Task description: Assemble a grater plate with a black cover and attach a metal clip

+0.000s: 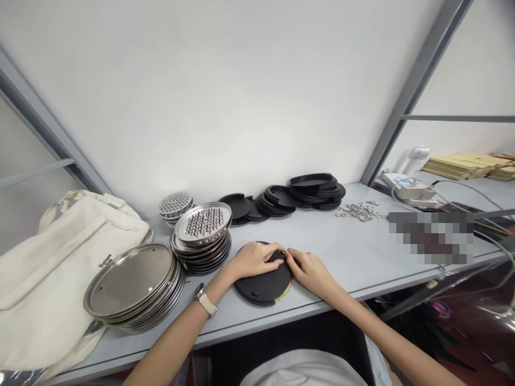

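Observation:
A round black disc (263, 287) lies on the grey table in front of me, with a strip of yellow and red along its lower right edge. My left hand (257, 260) rests over its upper part, thumb and forefinger curled towards a small dark fitting (282, 254) near the upper right rim. My right hand (308, 271) meets it there from the right, fingertips pinched at the rim. Whatever those right fingertips hold is too small and covered to make out. Another small black knob (255, 294) sits near the disc's lower edge.
Left of the disc stand a stack of round metal plates (132, 284) and stacked metal grater discs (204, 222), beside a cream bag (60, 257). Behind are piled black round trays (314, 185). Small metal clips (360, 210) lie in a heap at right, near a white device (406, 185).

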### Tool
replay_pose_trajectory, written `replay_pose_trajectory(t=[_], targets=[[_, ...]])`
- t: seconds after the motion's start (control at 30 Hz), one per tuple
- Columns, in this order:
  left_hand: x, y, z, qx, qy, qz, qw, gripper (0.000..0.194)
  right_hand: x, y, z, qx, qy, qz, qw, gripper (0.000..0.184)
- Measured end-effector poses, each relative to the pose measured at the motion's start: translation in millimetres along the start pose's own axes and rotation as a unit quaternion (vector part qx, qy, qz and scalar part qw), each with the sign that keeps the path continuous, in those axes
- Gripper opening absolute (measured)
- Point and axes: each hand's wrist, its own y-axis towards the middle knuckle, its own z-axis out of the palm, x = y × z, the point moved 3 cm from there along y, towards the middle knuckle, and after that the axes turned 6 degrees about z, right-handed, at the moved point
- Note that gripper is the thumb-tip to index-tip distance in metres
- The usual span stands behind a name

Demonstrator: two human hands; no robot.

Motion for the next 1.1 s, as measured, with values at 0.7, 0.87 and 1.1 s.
replay_pose_trajectory(t=[0.7, 0.87, 1.1], targets=[[-2.8, 0.6, -2.8, 0.009, 0.012, -0.005, 1.0, 0.029, 4.8, -8.6, 7.4, -0.074, -0.156, -0.063, 0.983, 0.023], [-3.0, 0.3, -2.8, 0.009, 0.011, -0.006, 1.0, 0.029, 7.1, -9.3, 7.3, -0.075, -0.169, -0.078, 0.98, 0.023], [-4.0, 1.2, -3.3, 0.017, 0.009, -0.009, 1.0, 0.03, 5.6, -9.8, 8.2, -0.071, -0.165, -0.077, 0.981, 0.022]])
